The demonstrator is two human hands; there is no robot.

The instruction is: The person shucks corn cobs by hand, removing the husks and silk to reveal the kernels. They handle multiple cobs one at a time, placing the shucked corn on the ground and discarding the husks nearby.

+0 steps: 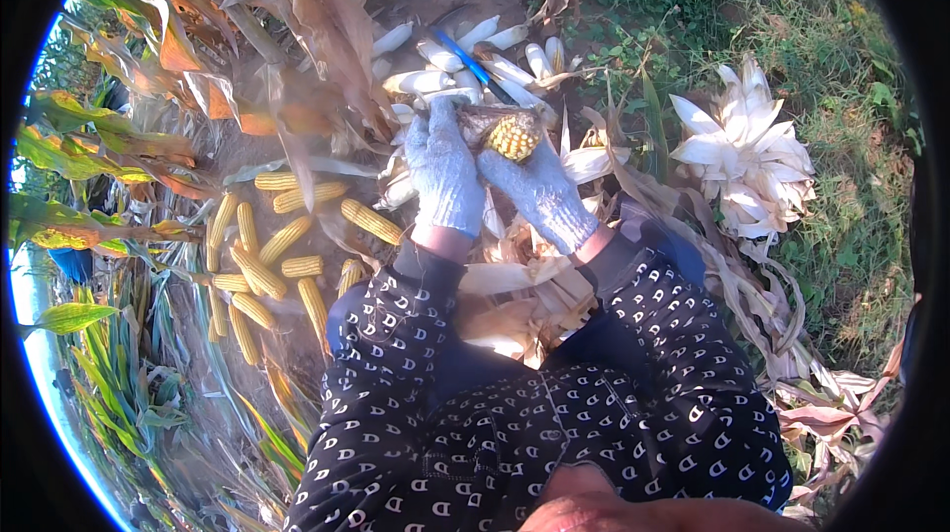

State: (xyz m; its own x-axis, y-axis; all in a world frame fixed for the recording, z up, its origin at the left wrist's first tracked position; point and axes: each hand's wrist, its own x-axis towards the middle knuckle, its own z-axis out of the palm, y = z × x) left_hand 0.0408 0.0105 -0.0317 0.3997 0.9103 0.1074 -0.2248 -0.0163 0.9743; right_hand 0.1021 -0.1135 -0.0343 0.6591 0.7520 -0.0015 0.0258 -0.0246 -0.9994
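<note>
In front of me, my left hand (443,176) and my right hand (542,191), both in light grey knit gloves, are closed on one small ear of corn (516,138). Yellow kernels show at its right end, by the right thumb. Brown, dry husk or silk (479,122) stretches from the kernels to the left fingers. Just beyond my hands lies a heap of ears in pale husks (421,83), with a blue stick-like tool (461,53) across it. To the left, several bare yellow corn cobs (259,270) are scattered on the soil.
Dry corn stalks (267,22) and leaves stand along the left. Loose husks (524,309) lie between my legs. A large spread of pale husks (744,151) sits on the right beside green grass (851,235). Long dry leaves (762,285) trail near my right leg.
</note>
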